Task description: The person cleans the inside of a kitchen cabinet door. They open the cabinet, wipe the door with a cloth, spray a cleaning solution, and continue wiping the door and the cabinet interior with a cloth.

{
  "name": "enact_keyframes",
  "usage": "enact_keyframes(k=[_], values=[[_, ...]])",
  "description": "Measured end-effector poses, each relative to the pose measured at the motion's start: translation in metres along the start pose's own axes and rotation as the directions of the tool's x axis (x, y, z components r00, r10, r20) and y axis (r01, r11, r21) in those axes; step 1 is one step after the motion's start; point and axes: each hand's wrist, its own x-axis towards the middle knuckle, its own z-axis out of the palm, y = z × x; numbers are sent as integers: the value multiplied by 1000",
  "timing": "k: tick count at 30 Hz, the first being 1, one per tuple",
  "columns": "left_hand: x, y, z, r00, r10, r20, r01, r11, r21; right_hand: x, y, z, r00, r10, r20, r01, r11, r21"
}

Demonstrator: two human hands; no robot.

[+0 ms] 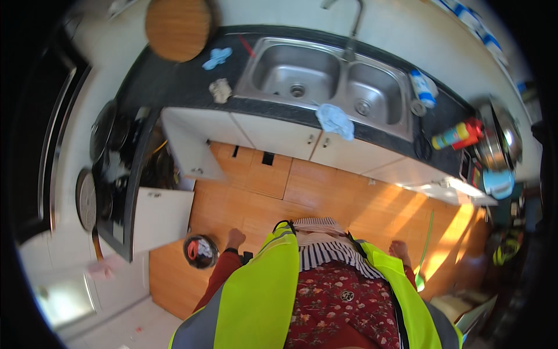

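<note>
My left hand (236, 238) hangs at my side over the wood-look floor, fingers curled, with nothing seen in it. It is nearest to a small waste bin (211, 260) that holds crumpled white and orange-red scraps. On my other side, my right hand (398, 249) is also lowered and curled, and no object shows in it. Before me stands a stainless-steel double-bowl sink (245, 91) with a tall faucet (350, 49). A light blue cloth (335, 121) drapes over its front rim. Another blue cloth (217, 58) and a crumpled pale cloth (220, 90) lie on the dark countertop (183, 83).
At left a cabinet door (192, 144) swings out over the floor, beside another white cabinet door (161, 218). A round wooden board (178, 29) leans on the wall. Bottles (455, 135) and metal pots (495, 148) crowd the right end. A long green-handled tool (426, 244) lies right of me.
</note>
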Motion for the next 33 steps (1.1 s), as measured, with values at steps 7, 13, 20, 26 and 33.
enact_keyframes(k=[7,13,20,26,33], values=[[90,-25,17,991,135,-12,-132,982,134,-49,28,16,983,61,-173,-47,996,81],[191,2,-20,895,446,34,-407,782,472,-98,90,30,919,323,-226,-250,921,297],[253,92,-75,662,721,204,-613,365,701,-156,157,70,812,446,-376,-265,856,443],[264,155,-90,564,771,296,-678,228,699,-179,236,111,886,307,-347,-374,916,-144],[271,215,-87,535,750,389,-689,121,714,-229,265,143,737,620,-270,-475,758,446]])
